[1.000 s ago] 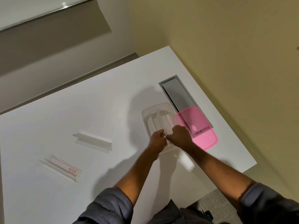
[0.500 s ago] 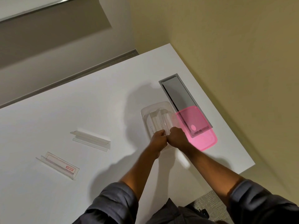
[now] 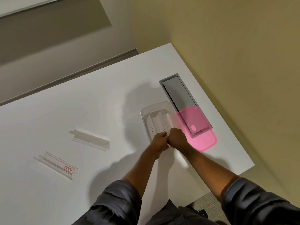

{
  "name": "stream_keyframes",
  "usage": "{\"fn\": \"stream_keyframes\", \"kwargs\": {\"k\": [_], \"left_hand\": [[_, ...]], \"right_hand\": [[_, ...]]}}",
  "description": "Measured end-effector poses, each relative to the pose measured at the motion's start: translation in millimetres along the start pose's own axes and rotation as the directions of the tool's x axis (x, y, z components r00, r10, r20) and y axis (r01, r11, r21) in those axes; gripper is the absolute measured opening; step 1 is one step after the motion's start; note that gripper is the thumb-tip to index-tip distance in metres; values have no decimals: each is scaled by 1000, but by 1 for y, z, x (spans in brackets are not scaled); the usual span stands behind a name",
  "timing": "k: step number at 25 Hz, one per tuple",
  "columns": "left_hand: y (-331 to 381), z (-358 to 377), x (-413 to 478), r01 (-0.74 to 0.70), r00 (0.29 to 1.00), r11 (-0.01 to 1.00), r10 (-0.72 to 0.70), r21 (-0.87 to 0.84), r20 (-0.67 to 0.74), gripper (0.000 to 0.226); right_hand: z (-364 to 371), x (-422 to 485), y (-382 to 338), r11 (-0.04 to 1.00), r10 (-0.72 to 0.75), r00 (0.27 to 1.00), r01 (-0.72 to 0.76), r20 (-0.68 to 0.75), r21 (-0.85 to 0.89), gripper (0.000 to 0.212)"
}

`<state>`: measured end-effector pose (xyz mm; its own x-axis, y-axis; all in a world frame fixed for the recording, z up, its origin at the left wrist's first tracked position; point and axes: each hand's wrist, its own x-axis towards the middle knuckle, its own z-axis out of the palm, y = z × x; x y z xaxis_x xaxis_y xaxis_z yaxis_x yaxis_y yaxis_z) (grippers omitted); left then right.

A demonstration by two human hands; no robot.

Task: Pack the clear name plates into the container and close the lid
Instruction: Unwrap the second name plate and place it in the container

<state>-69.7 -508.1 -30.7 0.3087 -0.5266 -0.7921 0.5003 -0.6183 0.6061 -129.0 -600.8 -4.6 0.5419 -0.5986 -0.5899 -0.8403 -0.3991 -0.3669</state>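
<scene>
Two bare forearms reach fwd from the bottom of the view, dark grey sleeves pushed up near the elbows. Left hand (image 3: 159,140) & right hand (image 3: 177,138) meet at centre, knuckles touching side by side. Both are curled into loose fists, fingers tucked down & pinching at something small betw. them; what exactly they grip can't be made out. Left forearm angles up-right, right forearm angles up-left, making a narrow V. Wrists straight, backs of hands facing up.

Two name plates (image 3: 158,122) are sitting in one container (image 3: 144,114), two more (image 3: 90,138) are lying outside, beside one pink lid (image 3: 203,140).
</scene>
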Motion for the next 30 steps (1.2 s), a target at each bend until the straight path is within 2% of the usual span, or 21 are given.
{"fn": "stream_keyframes", "kwargs": {"k": [8,12,14,18,23,26,30], "left_hand": [[5,-1,-7,11,1000,1000,-11,5,-15,36],[8,-7,-17,-28,999,1000,28,-8,-44,53],[11,-17,-30,-65,997,997,63,-47,-48,53],[17,-49,-67,-150,989,974,147,-168,-28,37],[7,-106,-102,-206,968,945,159,-255,-193,27],[-13,-142,-108,-192,938,930,81,-313,-336,27],[-38,-187,-117,-125,920,882,-68,-455,-385,25]], "right_hand": [[0,-5,-2,1000,-5,1000,5,-7,24,17],[-4,-14,-1,999,-22,999,23,-45,35,19],[-6,-20,-3,997,-37,996,42,-85,59,25],[-5,-36,-15,979,-119,968,151,-220,135,46],[4,-54,-55,931,-249,907,321,-341,175,28],[17,-61,-86,901,-322,896,389,-307,192,25],[45,-61,-123,880,-387,909,414,-151,234,25]]}}
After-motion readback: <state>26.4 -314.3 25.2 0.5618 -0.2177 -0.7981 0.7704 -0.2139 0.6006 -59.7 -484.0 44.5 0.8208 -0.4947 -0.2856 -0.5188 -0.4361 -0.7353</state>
